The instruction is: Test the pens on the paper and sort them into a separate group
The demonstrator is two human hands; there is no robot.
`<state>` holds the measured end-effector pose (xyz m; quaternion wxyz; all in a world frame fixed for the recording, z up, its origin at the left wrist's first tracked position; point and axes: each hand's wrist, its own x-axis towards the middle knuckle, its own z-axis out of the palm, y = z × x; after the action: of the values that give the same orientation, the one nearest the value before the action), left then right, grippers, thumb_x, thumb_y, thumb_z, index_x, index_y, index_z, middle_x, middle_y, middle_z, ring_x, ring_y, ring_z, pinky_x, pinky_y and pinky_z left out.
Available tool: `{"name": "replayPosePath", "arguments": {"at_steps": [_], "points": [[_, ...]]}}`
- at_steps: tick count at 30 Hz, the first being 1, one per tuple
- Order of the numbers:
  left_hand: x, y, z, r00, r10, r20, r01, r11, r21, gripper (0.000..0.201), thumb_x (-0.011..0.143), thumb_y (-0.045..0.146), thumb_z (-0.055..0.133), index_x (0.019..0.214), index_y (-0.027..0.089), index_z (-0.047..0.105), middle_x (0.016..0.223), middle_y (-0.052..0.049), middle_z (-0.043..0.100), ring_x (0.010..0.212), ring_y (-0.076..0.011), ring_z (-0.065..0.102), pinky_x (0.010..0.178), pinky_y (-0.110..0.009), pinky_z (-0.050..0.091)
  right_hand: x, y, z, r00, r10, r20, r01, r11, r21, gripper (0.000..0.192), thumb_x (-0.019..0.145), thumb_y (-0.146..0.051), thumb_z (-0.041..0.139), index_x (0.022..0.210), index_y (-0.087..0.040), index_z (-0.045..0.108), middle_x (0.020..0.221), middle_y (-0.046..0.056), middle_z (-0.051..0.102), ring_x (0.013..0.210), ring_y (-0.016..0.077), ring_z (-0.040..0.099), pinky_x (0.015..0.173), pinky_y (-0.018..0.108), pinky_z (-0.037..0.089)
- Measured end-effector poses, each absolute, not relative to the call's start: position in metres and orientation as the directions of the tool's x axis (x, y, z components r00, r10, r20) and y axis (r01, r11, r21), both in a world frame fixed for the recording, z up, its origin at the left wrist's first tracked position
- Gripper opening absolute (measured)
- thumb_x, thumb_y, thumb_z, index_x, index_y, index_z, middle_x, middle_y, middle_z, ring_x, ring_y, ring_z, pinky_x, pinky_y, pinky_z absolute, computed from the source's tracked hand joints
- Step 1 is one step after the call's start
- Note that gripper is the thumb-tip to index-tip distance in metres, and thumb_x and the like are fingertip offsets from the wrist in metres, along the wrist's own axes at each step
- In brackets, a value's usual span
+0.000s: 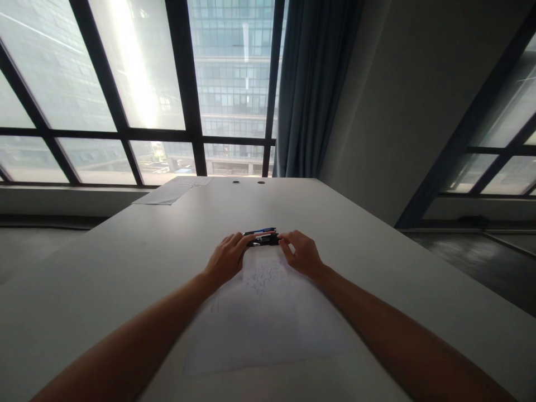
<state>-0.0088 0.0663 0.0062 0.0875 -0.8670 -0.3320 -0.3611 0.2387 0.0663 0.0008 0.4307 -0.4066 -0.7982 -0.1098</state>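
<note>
Several pens [266, 239] lie side by side at the far edge of a sheet of paper, mostly black with one blue. My left hand [228, 254] has its fingers closed over the left ends of the pens. At the other side my right hand [302, 252] is closed, with thumb and fingertips at the pens' right ends. Below both hands the white paper [268, 329] lies flat on the table and bears small dark pen marks near its upper part. My fingers hide parts of the pens.
The long white table [352, 245] stretches away from me. Other paper sheets [163, 194] lie at its far left edge. Two dark round fittings [261, 182] sit near the far end. Beyond stand a blue curtain [314, 89] and large windows [232, 72].
</note>
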Motion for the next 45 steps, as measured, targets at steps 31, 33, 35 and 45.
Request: {"name": "replayPosePath", "arguments": {"at_steps": [31,33,35,45], "points": [[0.004,0.052,0.001,0.444,0.518,0.731,0.760,-0.650,-0.001,0.026,0.096,0.040,0.047,0.107,0.024,0.065,0.103,-0.005,0.071,0.090,-0.0197,0.062,0.060,-0.024,0.048,0.244,0.065,-0.005,-0.313,0.790,0.528,0.746,0.548,-0.378,0.048,0.098,-0.047,0.026,0.069,-0.020,0.054,0.069,0.004,0.059,0.063,0.0157,0.052,0.063,0.027,0.036],[0.004,0.050,0.002,0.431,0.500,0.751,0.755,-0.655,0.003,0.025,0.095,0.039,0.049,0.104,0.024,0.066,0.100,-0.004,0.072,0.086,-0.0190,0.062,0.060,-0.025,0.048,0.244,0.064,-0.005,-0.305,0.805,0.508,0.746,0.534,-0.398,0.049,0.097,-0.049,0.027,0.069,-0.020,0.054,0.066,0.003,0.059,0.061,0.0155,0.052,0.061,0.026,0.034],[0.005,0.049,0.002,0.427,0.487,0.762,0.750,-0.661,0.003,0.024,0.095,0.039,0.050,0.102,0.023,0.067,0.098,-0.004,0.072,0.084,-0.0185,0.063,0.061,-0.025,0.048,0.244,0.063,-0.004,-0.303,0.808,0.506,0.741,0.533,-0.408,0.049,0.097,-0.050,0.027,0.069,-0.020,0.055,0.064,0.002,0.059,0.059,0.0153,0.052,0.060,0.026,0.034],[0.007,0.046,0.004,0.398,0.473,0.786,0.731,-0.681,0.040,0.026,0.092,0.043,0.053,0.101,0.022,0.065,0.103,-0.005,0.072,0.088,-0.0208,0.069,0.065,-0.028,0.053,0.243,0.056,-0.001,-0.274,0.762,0.587,0.708,0.573,-0.412,0.050,0.096,-0.050,0.028,0.061,-0.020,0.048,0.053,0.000,0.052,0.048,0.0130,0.046,0.053,0.025,0.029]]}}
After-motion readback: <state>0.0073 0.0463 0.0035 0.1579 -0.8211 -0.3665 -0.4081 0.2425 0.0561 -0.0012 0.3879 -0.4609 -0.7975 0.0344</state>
